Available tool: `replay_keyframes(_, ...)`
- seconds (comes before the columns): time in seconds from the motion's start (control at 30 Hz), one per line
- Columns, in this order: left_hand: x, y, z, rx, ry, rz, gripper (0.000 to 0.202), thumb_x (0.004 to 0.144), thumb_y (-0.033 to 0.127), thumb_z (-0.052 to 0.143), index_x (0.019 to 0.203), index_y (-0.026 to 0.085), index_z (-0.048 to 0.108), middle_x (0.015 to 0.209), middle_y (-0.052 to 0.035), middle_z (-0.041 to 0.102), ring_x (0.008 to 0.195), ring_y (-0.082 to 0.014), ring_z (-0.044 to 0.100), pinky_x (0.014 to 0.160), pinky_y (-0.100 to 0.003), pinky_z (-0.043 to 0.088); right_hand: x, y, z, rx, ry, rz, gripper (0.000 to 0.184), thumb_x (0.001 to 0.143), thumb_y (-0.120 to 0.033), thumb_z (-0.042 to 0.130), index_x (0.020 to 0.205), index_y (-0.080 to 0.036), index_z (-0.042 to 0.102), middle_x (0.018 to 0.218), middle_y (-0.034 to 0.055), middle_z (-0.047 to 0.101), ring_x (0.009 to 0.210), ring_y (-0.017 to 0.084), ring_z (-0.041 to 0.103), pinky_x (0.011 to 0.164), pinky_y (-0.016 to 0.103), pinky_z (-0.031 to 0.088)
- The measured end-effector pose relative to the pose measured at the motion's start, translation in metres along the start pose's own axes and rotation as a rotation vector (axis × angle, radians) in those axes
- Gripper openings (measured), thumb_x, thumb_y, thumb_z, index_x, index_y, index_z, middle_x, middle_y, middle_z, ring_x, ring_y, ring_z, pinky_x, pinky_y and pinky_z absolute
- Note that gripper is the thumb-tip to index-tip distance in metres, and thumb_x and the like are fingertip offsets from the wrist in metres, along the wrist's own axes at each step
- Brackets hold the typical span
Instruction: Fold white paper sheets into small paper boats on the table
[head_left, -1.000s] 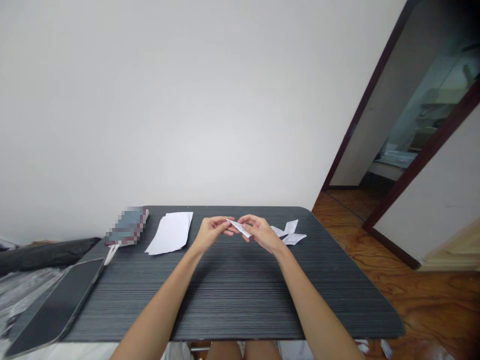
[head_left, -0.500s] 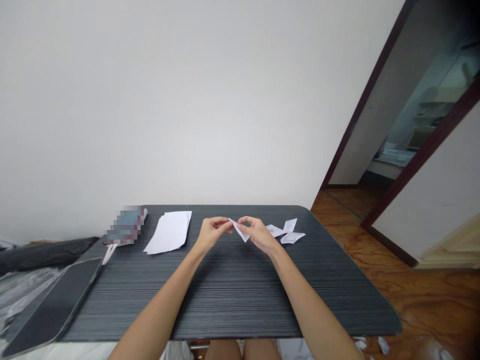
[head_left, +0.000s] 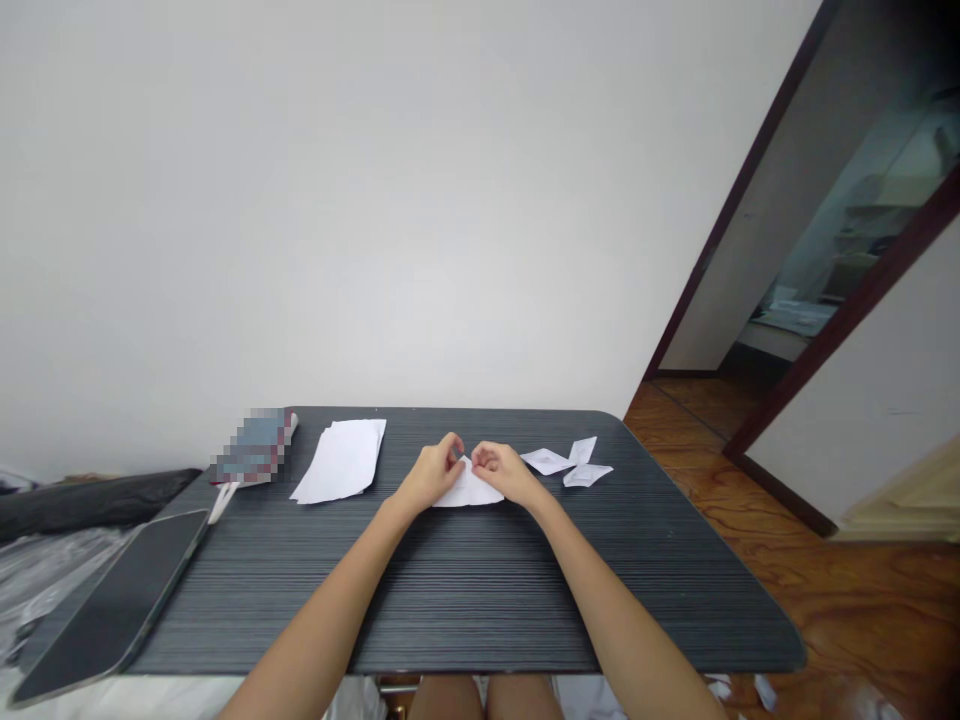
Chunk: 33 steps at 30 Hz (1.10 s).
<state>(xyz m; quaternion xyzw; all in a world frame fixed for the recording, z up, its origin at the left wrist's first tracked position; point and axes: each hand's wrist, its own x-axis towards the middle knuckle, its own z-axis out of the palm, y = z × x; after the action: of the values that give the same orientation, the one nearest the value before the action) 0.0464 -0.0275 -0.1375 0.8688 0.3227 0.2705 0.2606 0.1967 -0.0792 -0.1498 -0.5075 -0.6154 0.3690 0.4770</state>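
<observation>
Between my hands at the middle of the dark table (head_left: 465, 590) is a white piece of paper (head_left: 471, 490), partly unfolded and wide at its near edge. My left hand (head_left: 435, 473) grips its left side with curled fingers and thumb. On the right side, my right hand (head_left: 504, 472) pinches the paper near its top point. The fingers hide parts of both sides. Just right of my right hand lie three folded paper pieces (head_left: 587, 474), their tips close together. A stack of white paper sheets (head_left: 339, 462) rests to the left of my left hand.
A pixelated booklet-like object (head_left: 255, 447) lies at the table's back left, with a white cord (head_left: 223, 502) beside it. A dark tablet-like slab (head_left: 112, 605) sits along the left edge. The wall (head_left: 450, 220) rises behind; paper scraps (head_left: 765, 690) lie on the floor at right.
The paper was a narrow folded shape held up between my fingertips. Now it is spread wider and lower, with both hands closer to the table.
</observation>
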Motion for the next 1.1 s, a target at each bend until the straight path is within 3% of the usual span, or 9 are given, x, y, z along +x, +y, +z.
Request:
replay_keyframes(0.1, -0.004, -0.003, 0.004, 0.203, -0.054, 0.126, 0.015, 0.074, 0.012, 0.043, 0.085, 0.017, 0.051, 0.08, -0.0025, 0.052, 0.074, -0.0138, 0.051, 0.068, -0.025, 0.04, 0.0, 0.007, 0.004, -0.341, 0.023, -0.086, 0.011, 0.065, -0.008, 0.048, 0.066, -0.016, 0.055, 0.056, -0.0036, 0.048, 0.053, 0.008, 0.043, 0.053, 0.02, 0.032)
replay_keyframes(0.2, -0.006, 0.0, -0.002, 0.277, -0.157, 0.256, 0.012, 0.078, 0.016, 0.041, 0.082, 0.015, 0.053, 0.091, -0.0059, 0.049, 0.083, -0.015, 0.05, 0.075, -0.026, 0.04, -0.001, 0.012, 0.005, -0.537, 0.037, -0.144, 0.011, 0.067, -0.009, 0.049, 0.069, -0.017, 0.057, 0.062, -0.0019, 0.049, 0.059, 0.009, 0.044, 0.057, 0.02, 0.034)
replay_keyframes(0.3, -0.008, 0.005, -0.011, 0.33, -0.282, 0.378, 0.023, 0.075, 0.033, 0.05, 0.088, 0.014, 0.054, 0.092, -0.0071, 0.05, 0.086, -0.0179, 0.049, 0.078, -0.028, 0.039, -0.002, 0.015, 0.003, -0.625, 0.049, -0.161, 0.006, 0.07, -0.015, 0.052, 0.07, -0.017, 0.058, 0.068, -0.0001, 0.049, 0.064, 0.011, 0.047, 0.061, 0.022, 0.036)
replay_keyframes(0.4, -0.01, 0.011, -0.017, 0.416, -0.316, 0.414, 0.038, 0.071, 0.043, 0.054, 0.096, 0.014, 0.054, 0.096, -0.0085, 0.05, 0.086, -0.0198, 0.05, 0.078, -0.03, 0.04, -0.002, 0.014, 0.0, -0.624, 0.031, -0.174, 0.007, 0.071, -0.016, 0.052, 0.072, -0.016, 0.059, 0.073, 0.0018, 0.052, 0.069, 0.011, 0.049, 0.064, 0.023, 0.037)
replay_keyframes(0.53, -0.013, 0.014, -0.016, 0.507, -0.326, 0.403, 0.035, 0.075, 0.042, 0.049, 0.091, 0.013, 0.057, 0.096, -0.0099, 0.052, 0.084, -0.0196, 0.051, 0.078, -0.031, 0.04, -0.006, 0.002, -0.007, -0.63, -0.035, -0.18, 0.012, 0.072, -0.013, 0.05, 0.075, -0.016, 0.061, 0.077, 0.0035, 0.056, 0.072, 0.013, 0.052, 0.067, 0.024, 0.039)
replay_keyframes(0.67, -0.014, 0.015, -0.016, 0.534, -0.314, 0.408, 0.033, 0.076, 0.04, 0.046, 0.09, 0.013, 0.058, 0.094, -0.0101, 0.053, 0.083, -0.0192, 0.052, 0.078, -0.031, 0.04, -0.015, -0.013, -0.018, -0.633, -0.219, -0.223, 0.018, 0.076, -0.017, 0.047, 0.08, -0.017, 0.064, 0.094, 0.0061, 0.059, 0.085, 0.015, 0.054, 0.079, 0.027, 0.039)
replay_keyframes(0.83, -0.013, 0.014, -0.018, 0.541, -0.291, 0.441, 0.032, 0.08, 0.037, 0.041, 0.092, 0.013, 0.059, 0.093, -0.0099, 0.054, 0.084, -0.0183, 0.052, 0.078, -0.03, 0.04, -0.022, -0.018, -0.025, -0.645, -0.336, -0.199, 0.03, 0.071, -0.031, 0.057, 0.098, -0.019, 0.061, 0.119, 0.0069, 0.048, 0.107, 0.022, 0.045, 0.09, 0.032, 0.034)
replay_keyframes(0.93, -0.012, 0.011, -0.016, 0.553, -0.272, 0.464, 0.032, 0.083, 0.035, 0.036, 0.094, 0.015, 0.059, 0.092, -0.0095, 0.055, 0.085, -0.0177, 0.052, 0.078, -0.03, 0.04, -0.02, -0.016, -0.021, -0.651, -0.33, -0.229, 0.03, 0.073, -0.028, 0.055, 0.101, -0.019, 0.059, 0.112, 0.0064, 0.054, 0.101, 0.019, 0.049, 0.088, 0.03, 0.036)
replay_keyframes(1.1, -0.01, 0.007, -0.012, 0.588, -0.226, 0.48, 0.037, 0.087, 0.029, 0.027, 0.09, 0.014, 0.06, 0.087, -0.0094, 0.058, 0.085, -0.0171, 0.053, 0.079, -0.03, 0.04, -0.017, -0.014, -0.011, -0.745, -0.211, -0.312, 0.021, 0.081, -0.018, 0.043, 0.09, -0.016, 0.063, 0.097, 0.0067, 0.06, 0.093, 0.016, 0.052, 0.084, 0.028, 0.038)
